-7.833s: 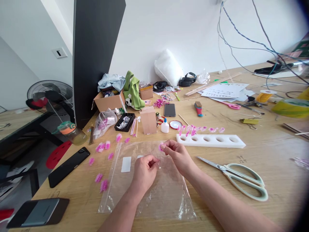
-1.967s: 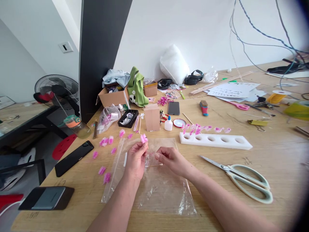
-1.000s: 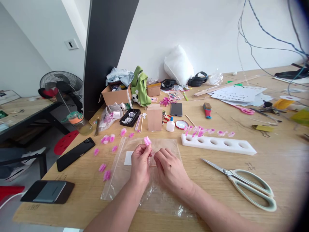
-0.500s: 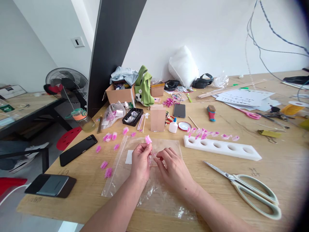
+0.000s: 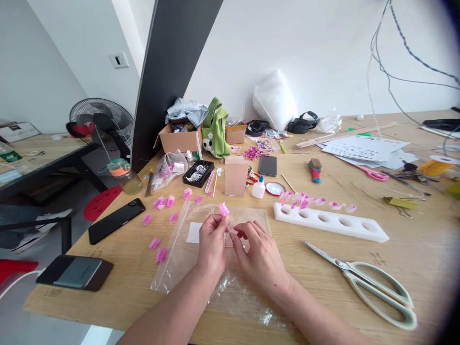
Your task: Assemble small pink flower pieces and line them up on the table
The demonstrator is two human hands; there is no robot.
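My left hand pinches a small pink flower between thumb and fingertips, its petals sticking up above them. Close on the right, the fingers of my right hand are curled, thumb and index drawn together near the flower's lower end. Whatever lies between those fingertips is too small to make out. Both hands are over a clear zip bag lying flat on the wooden table, with a white paper square at its left. Several loose pink flower pieces are scattered left of the bag.
Large scissors lie at the right, below a white holder with round holes where pink petals rest along its back edge. Ahead stand a wooden block and a glue bottle. A black phone and power bank sit at the left.
The view has shifted slightly. My left hand still pinches the pink flower, now tilted a little, and my right fingers have moved slightly beside it.
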